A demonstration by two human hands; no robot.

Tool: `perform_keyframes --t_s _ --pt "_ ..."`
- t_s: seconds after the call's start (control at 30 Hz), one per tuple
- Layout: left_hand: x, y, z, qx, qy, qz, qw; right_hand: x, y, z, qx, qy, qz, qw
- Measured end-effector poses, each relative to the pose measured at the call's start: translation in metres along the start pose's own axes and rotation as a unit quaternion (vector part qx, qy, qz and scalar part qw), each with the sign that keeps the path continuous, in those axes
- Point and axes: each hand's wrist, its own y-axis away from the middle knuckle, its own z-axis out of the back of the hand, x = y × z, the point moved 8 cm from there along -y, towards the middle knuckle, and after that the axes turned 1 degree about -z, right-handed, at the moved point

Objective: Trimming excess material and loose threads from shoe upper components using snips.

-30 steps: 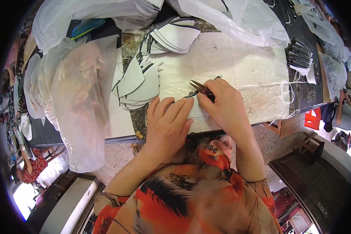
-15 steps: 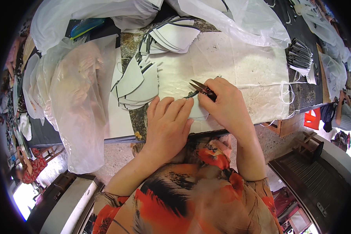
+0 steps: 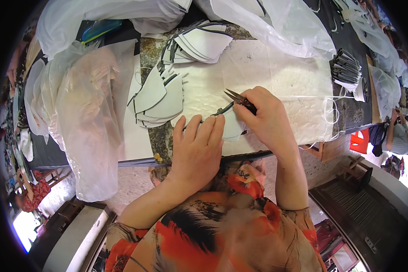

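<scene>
My left hand (image 3: 196, 147) lies with its fingers stretched out flat on a white curved piece (image 3: 232, 127) with a dark edging strip (image 3: 225, 109). Part of that piece is hidden under the hand. In my right hand (image 3: 267, 115) is a pair of small dark thread snips (image 3: 238, 98), blades pointing up and left, a little above the strip. To the left of my left hand lies a fanned stack of similar white pieces (image 3: 163, 99) with dark edges. Another such stack (image 3: 206, 43) is farther back.
A pale cloth (image 3: 299, 75) covers the work table. Clear plastic bags (image 3: 93, 113) lie at the left and along the back. At the right are a dark-edged bundle (image 3: 345, 68) and a white cord (image 3: 333, 113). Other people (image 3: 398, 136) are at the far sides.
My right hand and the snips have moved slightly right, and more of the white piece shows beneath them. My left hand has shifted a little toward me, its fingers still flat.
</scene>
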Motion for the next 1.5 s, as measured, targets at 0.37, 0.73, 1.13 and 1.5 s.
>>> perform_keyframes --t_s 0.37,0.73,1.13,1.5 --pt "-0.004 -0.008 0.005 0.026 -0.011 -0.006 1.0 -0.006 -0.006 0.005 0.003 -0.008 -0.004 1.0" --pt "-0.011 -0.021 0.006 0.034 -0.019 -0.019 0.999 -0.013 -0.012 0.009 -0.011 -0.014 0.003 1.0" --pt "-0.014 -0.028 0.004 0.052 -0.022 -0.018 0.998 -0.028 -0.013 0.008 -0.007 -0.082 -0.074 0.994" --pt "-0.011 -0.029 0.004 0.039 -0.012 -0.024 0.999 -0.024 -0.011 0.007 -0.04 -0.068 -0.075 0.994"
